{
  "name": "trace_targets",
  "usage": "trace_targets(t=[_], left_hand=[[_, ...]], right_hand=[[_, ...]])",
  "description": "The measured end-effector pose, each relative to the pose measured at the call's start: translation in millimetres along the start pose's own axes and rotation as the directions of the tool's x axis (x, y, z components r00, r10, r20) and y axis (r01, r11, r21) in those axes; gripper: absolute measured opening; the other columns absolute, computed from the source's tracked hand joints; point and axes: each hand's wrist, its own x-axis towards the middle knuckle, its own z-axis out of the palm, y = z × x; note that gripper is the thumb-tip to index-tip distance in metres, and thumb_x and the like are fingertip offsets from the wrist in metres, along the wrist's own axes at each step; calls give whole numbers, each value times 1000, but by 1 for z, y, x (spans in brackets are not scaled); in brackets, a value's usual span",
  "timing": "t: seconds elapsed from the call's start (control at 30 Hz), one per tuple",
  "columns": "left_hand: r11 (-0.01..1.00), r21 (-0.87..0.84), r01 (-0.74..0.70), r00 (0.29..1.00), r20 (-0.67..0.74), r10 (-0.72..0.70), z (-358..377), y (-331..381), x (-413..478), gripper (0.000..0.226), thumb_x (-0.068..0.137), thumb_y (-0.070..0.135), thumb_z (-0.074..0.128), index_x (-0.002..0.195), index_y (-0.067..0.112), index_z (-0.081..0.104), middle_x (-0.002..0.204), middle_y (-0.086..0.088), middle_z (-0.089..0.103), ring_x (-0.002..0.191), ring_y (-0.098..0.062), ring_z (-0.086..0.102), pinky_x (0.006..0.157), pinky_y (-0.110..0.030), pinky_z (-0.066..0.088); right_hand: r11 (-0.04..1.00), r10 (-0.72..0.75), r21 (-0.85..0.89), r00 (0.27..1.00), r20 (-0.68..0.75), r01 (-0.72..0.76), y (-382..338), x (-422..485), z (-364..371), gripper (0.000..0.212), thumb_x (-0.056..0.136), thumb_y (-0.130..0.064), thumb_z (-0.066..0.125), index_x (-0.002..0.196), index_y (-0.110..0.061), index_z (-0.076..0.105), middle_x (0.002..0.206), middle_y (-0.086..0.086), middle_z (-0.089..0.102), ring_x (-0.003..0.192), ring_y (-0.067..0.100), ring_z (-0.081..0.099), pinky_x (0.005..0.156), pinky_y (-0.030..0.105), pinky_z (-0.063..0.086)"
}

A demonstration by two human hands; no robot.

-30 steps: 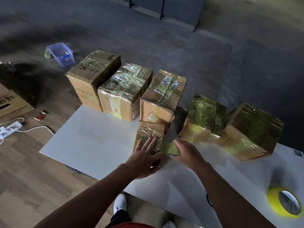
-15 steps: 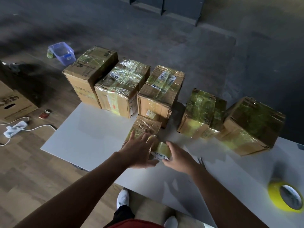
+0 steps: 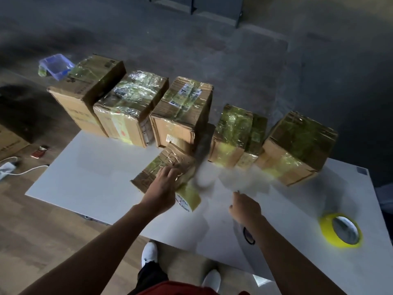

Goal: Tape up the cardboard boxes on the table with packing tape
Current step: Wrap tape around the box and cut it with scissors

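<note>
The left hand lies on the small box, fingers bent over its upper face and gripping it. The box rests on the white tabletop, askew to the row behind. Its near end, wrapped in yellowish tape with a white label, sticks out just to the right of that hand.

The right hand hangs above the tabletop, apart from the small box, with its fingers curled in. Motion blur smears this patch, so I cannot tell whether it pinches anything. A dark band circles its wrist.

Beyond the left hand stand three taped cartons side by side: a tall box furthest left, a shiny-wrapped box next to it, and a labelled box whose front face touches, or nearly touches, the small box. Beyond the right hand are a green-tinted box and, further right, a large box. Both are heavily wrapped (a narrow carton is wedged between them).

The yellow tape roll lies flat on the tabletop, well to the right of the right hand — neither hand touches it.

On the floor, left of the left hand, are a blue tub, a power strip with its white cable, and part of another carton.
</note>
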Motion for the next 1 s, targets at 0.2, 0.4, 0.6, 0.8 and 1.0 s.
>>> trace_targets(t=[0.2,0.4,0.6,0.8,1.0], left_hand=[[992,-57,-116,981,150,124,9,8,-2,23,91,-1,54,113,4,58,120,-12,53,99,-27,59,80,-33,55],[980,48,-191,935,313,167,8,13,8,42,83,-5,61,122,11,56,132,-8,49,116,-26,52,92,-28,49],[918,257,-301,938,253,237,0,25,15,39,75,11,68,114,15,64,119,-5,61,119,-26,52,104,-42,44],[943,286,-169,985,21,170,15,45,2,23,72,0,69,91,11,66,94,-8,60,87,-29,58,72,-40,54],[986,161,-35,996,-72,48,27,61,-26,7,76,9,58,83,9,58,74,-5,57,55,-24,55,40,-27,43]], right_hand=[[991,130,-40,991,33,-129,31,-7,18,38,94,-38,54,120,-10,49,116,7,57,106,24,59,81,32,48],[998,-25,-53,997,-75,21,34,-5,25,18,98,-16,47,113,-8,51,115,9,55,106,25,57,84,33,48],[997,-54,-55,987,-151,46,31,-9,25,20,96,-20,46,114,-12,48,116,7,54,108,25,56,85,33,48],[996,49,-75,999,2,-49,49,-18,32,32,98,-32,46,124,-13,42,119,11,53,108,28,57,87,36,48],[997,15,-71,1000,-1,-15,47,-23,33,27,97,-22,45,121,-10,44,117,8,60,106,25,61,83,33,49]])
